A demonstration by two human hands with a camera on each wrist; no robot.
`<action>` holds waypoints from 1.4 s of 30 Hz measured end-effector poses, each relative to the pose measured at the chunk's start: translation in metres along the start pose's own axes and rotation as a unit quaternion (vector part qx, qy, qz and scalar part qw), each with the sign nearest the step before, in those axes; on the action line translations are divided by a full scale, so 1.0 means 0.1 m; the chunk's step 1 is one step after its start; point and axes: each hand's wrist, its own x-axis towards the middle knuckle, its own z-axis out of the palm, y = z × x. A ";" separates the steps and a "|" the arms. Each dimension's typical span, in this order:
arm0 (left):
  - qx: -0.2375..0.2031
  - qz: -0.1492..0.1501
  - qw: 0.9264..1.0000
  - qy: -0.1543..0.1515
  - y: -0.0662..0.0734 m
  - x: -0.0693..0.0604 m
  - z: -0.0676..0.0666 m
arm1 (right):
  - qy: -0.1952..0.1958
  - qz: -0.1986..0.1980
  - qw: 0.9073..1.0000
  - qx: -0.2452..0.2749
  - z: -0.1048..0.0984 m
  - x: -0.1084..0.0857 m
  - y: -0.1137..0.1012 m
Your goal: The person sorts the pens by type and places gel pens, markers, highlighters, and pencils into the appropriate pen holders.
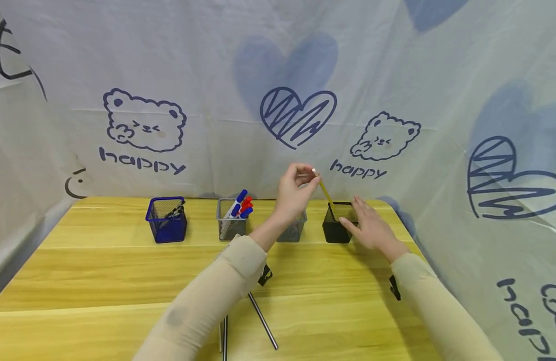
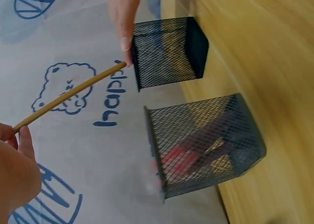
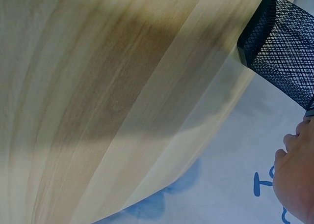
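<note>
My left hand [image 1: 296,193] pinches a slim yellow pencil [image 1: 326,190] near its white upper end. Slanting down to the right, the pencil has its lower end at the rim of a black mesh pen holder [image 1: 336,233]. In the left wrist view that lower end [image 2: 121,65] is beside the rim and the other hand's fingertips; whether it touches is unclear. My right hand [image 1: 372,225] rests against the right side of the black holder, its fingers fairly straight and its thumb at the front. The right wrist view shows this hand [image 3: 297,175] at the holder's rim.
Left of the black holder stand a grey mesh holder [image 1: 292,231], partly behind my left arm, a silver one [image 1: 232,229] with blue and red markers, and a blue one [image 1: 170,233] with black pens. Dark rods [image 1: 262,321] lie near the front. A printed cloth [image 1: 214,125] hangs behind the table.
</note>
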 end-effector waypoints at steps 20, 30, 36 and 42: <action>0.102 -0.092 0.985 -0.103 -0.41 -0.28 0.14 | 0.003 0.000 1.000 -0.003 0.02 0.00 0.01; 0.157 -0.096 0.974 -0.134 -0.39 -0.36 0.13 | 0.006 -0.004 1.000 -0.002 0.01 0.01 0.00; 0.142 -0.095 0.977 -0.129 -0.34 -0.39 0.09 | 0.006 -0.003 1.000 -0.004 0.01 0.00 0.00; 0.126 -0.090 0.979 -0.133 -0.26 -0.44 -0.02 | 0.004 -0.002 1.000 0.002 0.01 0.00 0.00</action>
